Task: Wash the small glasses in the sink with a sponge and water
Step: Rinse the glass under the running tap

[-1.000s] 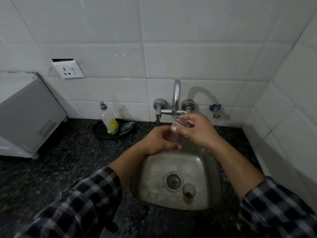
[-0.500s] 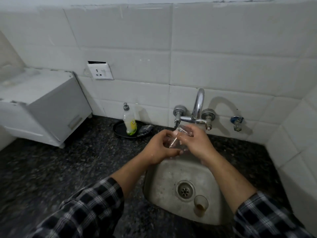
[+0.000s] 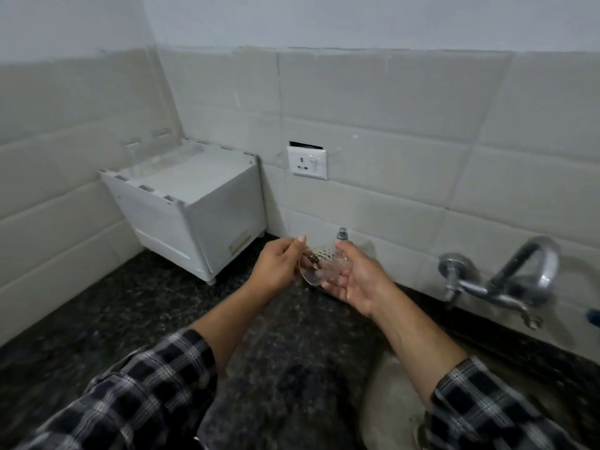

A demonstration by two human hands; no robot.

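Right hand (image 3: pixel 357 280) cradled the small patterned glass (image 3: pixel 324 266) on its side above the dark tabletop (image 3: pixel 130 313), mouth turned leftward so the left hand (image 3: pixel 276 267), fingers pinched, could reach inside.

Open counter on the left, hardware crowding the right

The dark speckled stone counter (image 3: pixel 107 323) lay bare between the white boxy plastic cabinet (image 3: pixel 194 206) in the corner and the two hands, leaving passage there; on the right the chrome wall tap (image 3: pixel 506 277) jutted out over the steel sink's rim (image 3: pixel 389 414).
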